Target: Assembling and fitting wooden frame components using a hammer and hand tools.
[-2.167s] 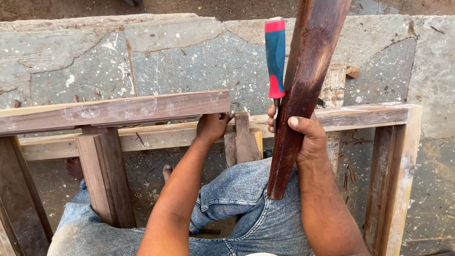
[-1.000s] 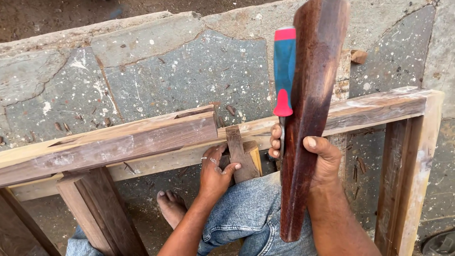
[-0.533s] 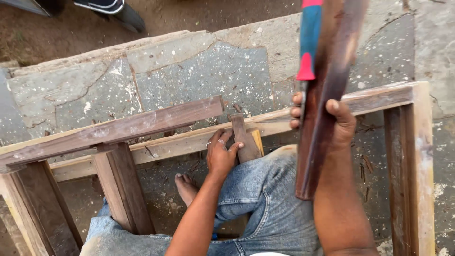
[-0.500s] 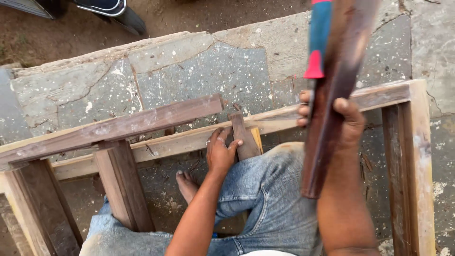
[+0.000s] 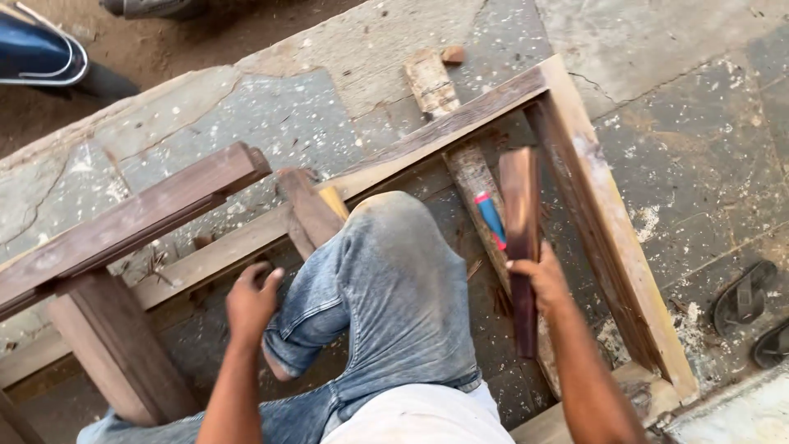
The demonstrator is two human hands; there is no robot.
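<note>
My right hand is shut on a dark wooden bar, with a chisel with a blue and red handle held against it. Both hang low inside the right part of a wooden frame lying on the stone floor. My left hand rests by the frame's light rail, beside my jeans-clad knee, and holds nothing. A short dark upright piece stands just beyond the knee. A thick dark rail on a post runs at the left.
A pale wood offcut and a small chunk lie past the frame's far rail. Dark sandals sit at the right edge. A blue object lies on the dirt at top left. The slabs are cracked.
My right hand has lowered the dark bar and chisel from upright down into the frame. My left hand has come off the short upright piece. The view has swung right.
</note>
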